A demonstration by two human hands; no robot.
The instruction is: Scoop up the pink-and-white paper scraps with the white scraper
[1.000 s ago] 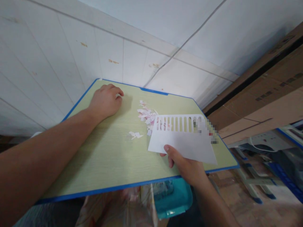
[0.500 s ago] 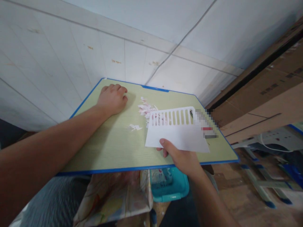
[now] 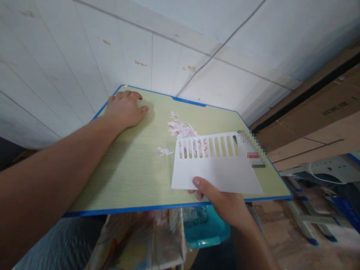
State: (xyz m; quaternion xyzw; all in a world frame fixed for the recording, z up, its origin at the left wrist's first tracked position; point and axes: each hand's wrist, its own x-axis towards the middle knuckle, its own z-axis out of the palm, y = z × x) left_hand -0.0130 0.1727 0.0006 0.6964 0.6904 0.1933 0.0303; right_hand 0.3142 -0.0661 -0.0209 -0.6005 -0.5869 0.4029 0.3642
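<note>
A white sheet of paper with a row of long rounded slots cut along its far side is pinched in my right hand, thumb on top and fingertips underneath. Scraps of paper, white and pinkish, lie in a small heap just beyond the sheet, some visible through its slots. Left of the sheet is a smaller white scrap. My left hand rests at the far left of the pale green desktop, fingers loosely bent and apart, with nothing in it.
Pixelated items lie right of the sheet. A white panelled wall backs the desk, and a grey cable runs down it. Cardboard boxes stand at the right. A turquoise basket sits below the front edge.
My right hand has drawn the paper slightly nearer the front edge, uncovering more of the scraps. My left hand has shifted a little left and away, its thumb further from the fingers.
</note>
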